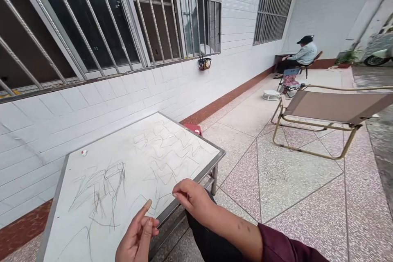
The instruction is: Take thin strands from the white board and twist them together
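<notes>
My left hand is raised over the near edge of the white table. Its index finger stretches forward with a yellowish tip, the thumb stands apart from it, and the other fingers are loosely curled. I see nothing held in it. To its right, my right hand hangs over the table's metal rim, wrist bent. Thumb and fingers come together in a pinch; whatever is between them, if anything, is too small to make out. The two hands are apart. Dark scribbled lines cover parts of the tabletop.
A small red-and-white scrap lies on the table's far left. Behind the table shows a red stool. A folding lounge chair stands at right. Farther off, a person in a cap sits near the wall. A black basket hangs below the window bars.
</notes>
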Demonstrator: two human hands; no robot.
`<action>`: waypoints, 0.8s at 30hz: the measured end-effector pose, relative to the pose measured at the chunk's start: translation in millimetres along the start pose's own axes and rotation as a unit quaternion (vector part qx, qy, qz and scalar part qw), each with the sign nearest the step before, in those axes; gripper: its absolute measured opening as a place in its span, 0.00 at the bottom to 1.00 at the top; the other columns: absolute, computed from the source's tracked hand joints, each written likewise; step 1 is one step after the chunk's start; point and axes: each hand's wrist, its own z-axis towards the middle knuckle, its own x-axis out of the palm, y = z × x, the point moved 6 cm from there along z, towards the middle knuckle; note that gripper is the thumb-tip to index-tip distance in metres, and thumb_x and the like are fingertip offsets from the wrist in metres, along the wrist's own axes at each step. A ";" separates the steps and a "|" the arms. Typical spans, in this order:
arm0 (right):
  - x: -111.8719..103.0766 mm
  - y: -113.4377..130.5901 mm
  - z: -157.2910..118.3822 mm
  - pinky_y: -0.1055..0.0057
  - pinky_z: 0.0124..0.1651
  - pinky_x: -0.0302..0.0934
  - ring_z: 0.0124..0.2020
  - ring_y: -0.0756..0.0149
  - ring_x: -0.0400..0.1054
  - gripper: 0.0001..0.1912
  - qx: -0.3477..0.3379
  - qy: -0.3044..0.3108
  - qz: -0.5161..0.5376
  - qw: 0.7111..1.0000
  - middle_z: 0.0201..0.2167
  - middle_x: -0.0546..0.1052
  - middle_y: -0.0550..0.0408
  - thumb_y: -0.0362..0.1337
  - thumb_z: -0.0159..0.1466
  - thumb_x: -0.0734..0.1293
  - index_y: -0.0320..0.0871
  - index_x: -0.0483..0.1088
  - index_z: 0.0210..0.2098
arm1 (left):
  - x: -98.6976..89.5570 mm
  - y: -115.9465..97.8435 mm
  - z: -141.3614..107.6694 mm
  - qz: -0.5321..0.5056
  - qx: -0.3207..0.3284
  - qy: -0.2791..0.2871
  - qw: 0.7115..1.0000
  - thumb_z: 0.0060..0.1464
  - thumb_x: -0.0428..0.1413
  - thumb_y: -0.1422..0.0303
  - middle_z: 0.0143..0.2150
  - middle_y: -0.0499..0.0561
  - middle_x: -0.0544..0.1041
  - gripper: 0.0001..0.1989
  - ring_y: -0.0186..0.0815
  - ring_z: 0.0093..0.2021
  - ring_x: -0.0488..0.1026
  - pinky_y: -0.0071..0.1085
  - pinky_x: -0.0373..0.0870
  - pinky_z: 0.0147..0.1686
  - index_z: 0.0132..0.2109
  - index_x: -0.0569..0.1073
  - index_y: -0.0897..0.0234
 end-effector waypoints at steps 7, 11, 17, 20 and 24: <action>8.5 3.8 -19.6 0.70 0.38 0.62 0.35 0.65 0.68 0.08 -0.034 0.028 0.000 0.999 0.32 0.73 0.55 0.33 0.69 0.60 0.45 0.70 0.40 | -3.4 14.0 -11.6 0.077 0.046 0.068 0.994 0.56 0.56 0.50 0.29 0.46 0.72 0.29 0.34 0.27 0.67 0.27 0.67 0.30 0.62 0.69 0.53; 11.7 8.5 -25.9 0.70 0.35 0.60 0.34 0.64 0.67 0.09 -0.063 0.040 -0.049 0.996 0.30 0.72 0.55 0.34 0.70 0.58 0.45 0.71 0.39 | -7.2 16.2 -19.3 0.106 0.082 0.117 0.984 0.59 0.54 0.55 0.28 0.45 0.69 0.28 0.34 0.28 0.66 0.28 0.67 0.33 0.65 0.66 0.53; 19.1 18.0 -32.3 0.69 0.34 0.60 0.34 0.63 0.66 0.10 -0.087 0.052 -0.073 0.992 0.29 0.73 0.55 0.33 0.71 0.58 0.46 0.70 0.36 | -15.5 18.0 -35.3 0.133 0.062 0.141 0.979 0.62 0.51 0.59 0.31 0.46 0.67 0.26 0.35 0.30 0.65 0.29 0.65 0.34 0.67 0.63 0.51; 23.8 18.5 -34.8 0.68 0.34 0.60 0.33 0.63 0.65 0.10 -0.093 0.065 -0.069 0.991 0.29 0.73 0.55 0.33 0.70 0.58 0.46 0.70 0.36 | -23.8 18.3 -43.1 0.138 0.068 0.135 0.979 0.62 0.52 0.61 0.30 0.46 0.67 0.25 0.34 0.30 0.64 0.29 0.65 0.35 0.65 0.65 0.50; 19.5 12.4 -30.8 0.67 0.36 0.61 0.35 0.62 0.67 0.10 -0.057 0.049 -0.050 0.996 0.30 0.74 0.53 0.32 0.70 0.58 0.46 0.70 0.37 | -46.1 29.6 -46.4 0.050 0.057 0.074 0.994 0.60 0.55 0.60 0.29 0.47 0.70 0.25 0.34 0.28 0.65 0.29 0.66 0.32 0.63 0.68 0.54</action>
